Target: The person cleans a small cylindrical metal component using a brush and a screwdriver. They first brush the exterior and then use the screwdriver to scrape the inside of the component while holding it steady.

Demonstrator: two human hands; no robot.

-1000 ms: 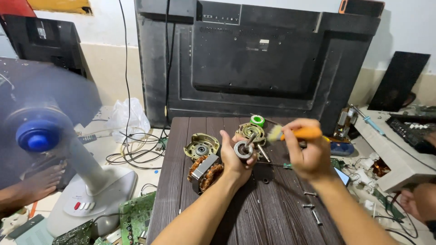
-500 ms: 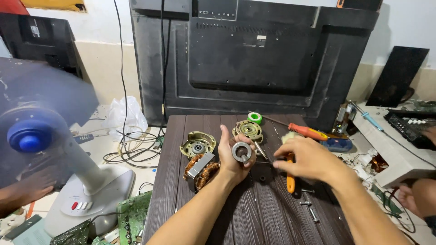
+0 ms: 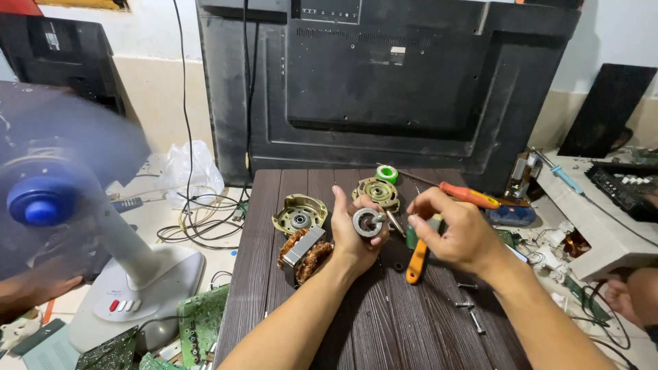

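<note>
hands meet over a dark wooden table, seen from above. the left hand is closed around a small grey metal rotor, round end turned up toward the camera, its shaft poking out toward the right. the right hand hovers just beside it, fingers curled and pinched together at the tips near the rotor; whether anything small sits between them cannot be told. under the right hand an orange-handled tool lies on the table, partly covered by the fingers. by the left wrist sits a motor stator with copper windings, and just behind it a round metal end cover. a second end cover lies behind the rotor, with a green roll of tape further back. an orange screwdriver rests near the table's right edge, and loose screws are scattered close to the right forearm. a large black television back panel stands against the wall behind the table. on the floor to the left a white stand fan with a blue hub is spinning, blades blurred, beside green circuit boards and tangled cables.
</note>
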